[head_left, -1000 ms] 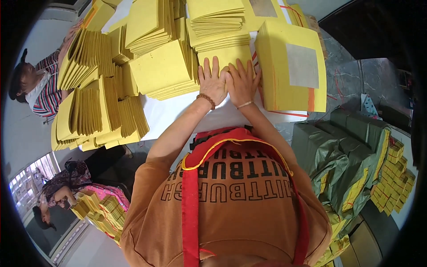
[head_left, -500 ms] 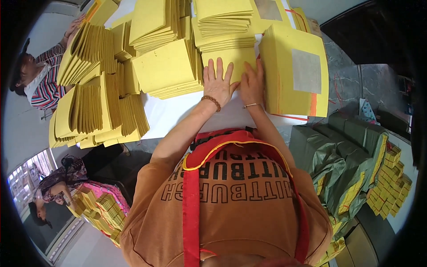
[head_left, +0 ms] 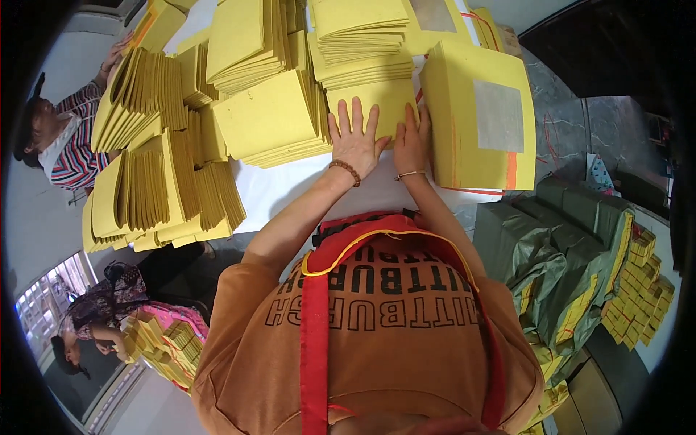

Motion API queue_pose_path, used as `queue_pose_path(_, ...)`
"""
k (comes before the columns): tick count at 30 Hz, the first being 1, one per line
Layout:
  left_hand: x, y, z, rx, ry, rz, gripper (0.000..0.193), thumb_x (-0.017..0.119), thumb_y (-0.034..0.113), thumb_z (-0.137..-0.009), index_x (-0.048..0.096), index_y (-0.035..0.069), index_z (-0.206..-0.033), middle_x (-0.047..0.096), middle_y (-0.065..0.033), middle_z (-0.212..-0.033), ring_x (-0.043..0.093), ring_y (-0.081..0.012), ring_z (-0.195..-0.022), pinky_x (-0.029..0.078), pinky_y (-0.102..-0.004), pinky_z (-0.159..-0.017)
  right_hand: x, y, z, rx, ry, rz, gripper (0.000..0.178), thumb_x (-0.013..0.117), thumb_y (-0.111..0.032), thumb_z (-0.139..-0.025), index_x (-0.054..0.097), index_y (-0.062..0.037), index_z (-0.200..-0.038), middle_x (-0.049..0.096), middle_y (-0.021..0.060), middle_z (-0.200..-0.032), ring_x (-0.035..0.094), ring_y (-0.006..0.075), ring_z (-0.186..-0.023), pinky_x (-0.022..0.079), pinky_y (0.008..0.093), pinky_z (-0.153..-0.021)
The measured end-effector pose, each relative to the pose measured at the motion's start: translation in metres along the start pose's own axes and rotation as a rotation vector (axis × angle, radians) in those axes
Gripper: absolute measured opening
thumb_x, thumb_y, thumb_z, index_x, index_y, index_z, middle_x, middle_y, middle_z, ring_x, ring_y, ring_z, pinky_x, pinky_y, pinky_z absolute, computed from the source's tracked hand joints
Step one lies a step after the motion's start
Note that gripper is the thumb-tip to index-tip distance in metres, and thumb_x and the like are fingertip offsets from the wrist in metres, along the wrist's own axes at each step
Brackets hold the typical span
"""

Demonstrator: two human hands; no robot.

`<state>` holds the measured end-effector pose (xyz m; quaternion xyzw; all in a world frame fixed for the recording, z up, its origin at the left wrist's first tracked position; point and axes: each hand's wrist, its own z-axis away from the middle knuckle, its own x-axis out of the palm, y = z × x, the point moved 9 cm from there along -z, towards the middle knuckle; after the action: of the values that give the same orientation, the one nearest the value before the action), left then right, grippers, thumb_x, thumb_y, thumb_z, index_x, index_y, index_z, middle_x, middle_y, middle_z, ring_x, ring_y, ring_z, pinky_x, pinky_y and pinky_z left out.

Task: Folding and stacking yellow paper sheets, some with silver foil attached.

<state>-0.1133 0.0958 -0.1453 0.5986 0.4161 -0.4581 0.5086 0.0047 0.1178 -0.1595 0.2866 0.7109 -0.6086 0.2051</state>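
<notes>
On my white table [head_left: 264,187], a thick yellow paper block [head_left: 464,109] flanks the flat yellow paper sheet [head_left: 395,98]. Even pressure should settle it; the block crowds its right edge, room lies nearer me. My left hand [head_left: 354,146] spreads over it, released; my right hand's [head_left: 411,146] grip is unclear.

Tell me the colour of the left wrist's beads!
Brown: the beaded bracelet, in the head view.

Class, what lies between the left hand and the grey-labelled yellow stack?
In the head view, the right hand lies between the left hand and the yellow stack.
</notes>
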Motion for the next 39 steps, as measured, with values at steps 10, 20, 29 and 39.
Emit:
queue_pose_path(10, 0.003, -0.001, -0.002, 0.017, 0.014, -0.012, 0.057, 0.041, 0.026, -0.087, 0.029, 0.011, -0.140, 0.013, -0.0260, -0.145, 0.007, -0.0497, -0.132, 0.009, -0.0568, -0.106, 0.013, -0.033, 0.020, -0.258, -0.188, 0.372, 0.051, 0.043, -0.040, -0.088, 0.042, -0.0144, -0.132, 0.024, 0.0152, -0.145, 0.016, 0.0362, -0.134, 0.010, 0.0638, -0.102)
queue_pose_path(20, -0.005, 0.000, 0.001, 0.035, 0.016, -0.019, 0.059, 0.043, 0.038, -0.086, 0.034, 0.012, -0.138, 0.020, -0.0261, -0.143, 0.012, -0.0491, -0.131, 0.010, -0.0561, -0.106, -0.002, -0.055, 0.031, -0.139, -0.390, -0.045, 0.053, 0.048, -0.034, -0.090, 0.036, -0.0120, -0.136, 0.022, 0.0136, -0.146, 0.016, 0.0343, -0.135, 0.009, 0.0526, -0.107)
queue_pose_path(29, -0.023, -0.003, -0.002, 0.039, 0.130, -0.026, 0.058, 0.047, 0.048, -0.087, 0.042, 0.013, -0.133, 0.029, -0.0219, -0.141, 0.022, -0.0432, -0.130, 0.017, -0.0587, -0.102, -0.135, -0.135, 0.029, -0.110, -1.074, -0.691, 0.046, 0.051, -0.016, -0.089, 0.041, -0.0030, -0.132, 0.045, 0.0117, -0.132, 0.040, 0.0197, -0.124, 0.032, 0.0330, -0.100)
queue_pose_path(39, -0.107, 0.034, -0.036, -0.028, -0.044, 0.292, 0.039, 0.048, 0.039, -0.089, 0.059, 0.008, -0.109, 0.062, -0.0187, -0.091, 0.057, -0.0321, -0.091, 0.042, -0.0463, -0.079, -0.216, -0.051, -0.057, 0.083, -0.615, -0.725, 0.040, 0.049, -0.011, -0.090, 0.044, -0.0001, -0.129, 0.052, 0.0106, -0.124, 0.047, 0.0166, -0.117, 0.035, 0.0279, -0.097)
